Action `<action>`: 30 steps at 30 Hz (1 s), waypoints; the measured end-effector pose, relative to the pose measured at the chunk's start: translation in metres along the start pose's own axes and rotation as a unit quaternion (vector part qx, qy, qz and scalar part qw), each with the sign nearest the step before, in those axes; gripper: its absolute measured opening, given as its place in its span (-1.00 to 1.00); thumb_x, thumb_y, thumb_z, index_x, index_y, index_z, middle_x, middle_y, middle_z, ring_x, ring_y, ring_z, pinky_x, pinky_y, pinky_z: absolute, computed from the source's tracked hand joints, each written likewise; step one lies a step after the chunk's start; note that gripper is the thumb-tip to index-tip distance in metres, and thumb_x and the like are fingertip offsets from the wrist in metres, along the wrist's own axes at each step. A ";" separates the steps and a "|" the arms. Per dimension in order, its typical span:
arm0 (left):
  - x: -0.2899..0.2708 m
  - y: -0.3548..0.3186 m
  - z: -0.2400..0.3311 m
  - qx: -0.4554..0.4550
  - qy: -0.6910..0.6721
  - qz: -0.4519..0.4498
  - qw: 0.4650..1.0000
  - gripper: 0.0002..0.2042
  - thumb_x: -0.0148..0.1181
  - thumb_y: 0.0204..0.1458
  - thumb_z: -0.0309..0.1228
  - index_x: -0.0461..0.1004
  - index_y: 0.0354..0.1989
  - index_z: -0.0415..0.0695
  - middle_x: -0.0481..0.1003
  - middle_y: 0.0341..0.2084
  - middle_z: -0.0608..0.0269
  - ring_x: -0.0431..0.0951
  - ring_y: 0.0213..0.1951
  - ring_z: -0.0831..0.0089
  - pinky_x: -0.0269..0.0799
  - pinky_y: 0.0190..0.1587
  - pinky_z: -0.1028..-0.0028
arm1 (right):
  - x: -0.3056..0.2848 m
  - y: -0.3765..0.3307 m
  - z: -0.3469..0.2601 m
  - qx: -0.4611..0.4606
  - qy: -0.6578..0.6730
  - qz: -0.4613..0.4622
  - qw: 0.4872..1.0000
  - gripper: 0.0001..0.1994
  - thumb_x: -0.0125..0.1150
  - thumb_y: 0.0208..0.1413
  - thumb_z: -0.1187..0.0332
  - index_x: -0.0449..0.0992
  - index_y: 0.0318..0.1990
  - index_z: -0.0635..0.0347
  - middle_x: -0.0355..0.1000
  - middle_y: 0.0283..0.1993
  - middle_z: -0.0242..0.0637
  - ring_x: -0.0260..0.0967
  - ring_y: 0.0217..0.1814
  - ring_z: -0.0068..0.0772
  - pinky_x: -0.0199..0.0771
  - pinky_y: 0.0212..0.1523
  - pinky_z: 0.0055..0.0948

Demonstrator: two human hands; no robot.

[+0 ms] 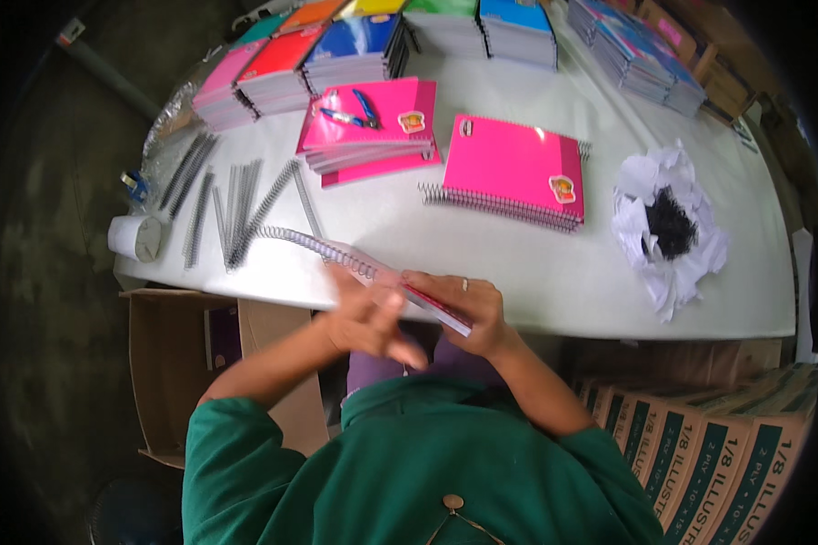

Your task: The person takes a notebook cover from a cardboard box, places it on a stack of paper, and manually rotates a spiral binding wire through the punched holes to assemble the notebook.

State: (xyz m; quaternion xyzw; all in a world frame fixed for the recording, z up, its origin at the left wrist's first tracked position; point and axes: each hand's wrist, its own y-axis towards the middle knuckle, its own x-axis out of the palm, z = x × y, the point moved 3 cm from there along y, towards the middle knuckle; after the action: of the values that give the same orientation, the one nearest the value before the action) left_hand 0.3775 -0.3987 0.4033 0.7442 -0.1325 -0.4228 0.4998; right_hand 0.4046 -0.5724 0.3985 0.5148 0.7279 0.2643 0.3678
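Observation:
My right hand (471, 307) grips a thin notebook (449, 318), seen nearly edge-on, with a pink-red cover and white page edges. A wire coil (307, 242) runs along its spine and sticks out beyond its far left end, over the table. Beside the spine, my left hand (368, 313) is blurred by motion, its fingers apart and turned to the right. Whether it touches the coil is unclear. Loose coils (241, 204) lie on the table to the left. Farther up, blue-handled pliers (359, 113) rest on a stack of pink notebooks (382, 141).
Coil-bound pink notebooks (513, 173) are stacked mid-table on the white table (536, 282). Crumpled white paper (641, 209) holds black bits (671, 222). Colourful notebook stacks (354, 45) line the far side. A tape roll (136, 238) sits left. Cartons (700, 454) stand lower right, an open box (177, 363) lower left.

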 end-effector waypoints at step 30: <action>-0.006 0.053 -0.036 -0.074 0.076 0.164 0.981 -0.14 -0.22 -0.14 0.41 0.25 0.01 -0.23 0.12 0.09 -0.20 0.15 0.11 -0.07 0.03 0.12 0.03 | 0.011 0.008 -0.015 0.060 0.020 -0.031 0.997 -0.57 0.07 -0.17 0.69 0.45 -0.04 0.30 0.46 -0.08 -0.09 0.48 -0.12 -0.17 0.51 -0.17 -0.42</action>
State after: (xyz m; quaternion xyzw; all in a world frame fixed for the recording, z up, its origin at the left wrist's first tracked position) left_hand 0.4129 -0.3965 0.4566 0.7031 -0.1829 -0.2857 0.6250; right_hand 0.3945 -0.5598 0.4108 0.5075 0.7655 0.2186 0.3296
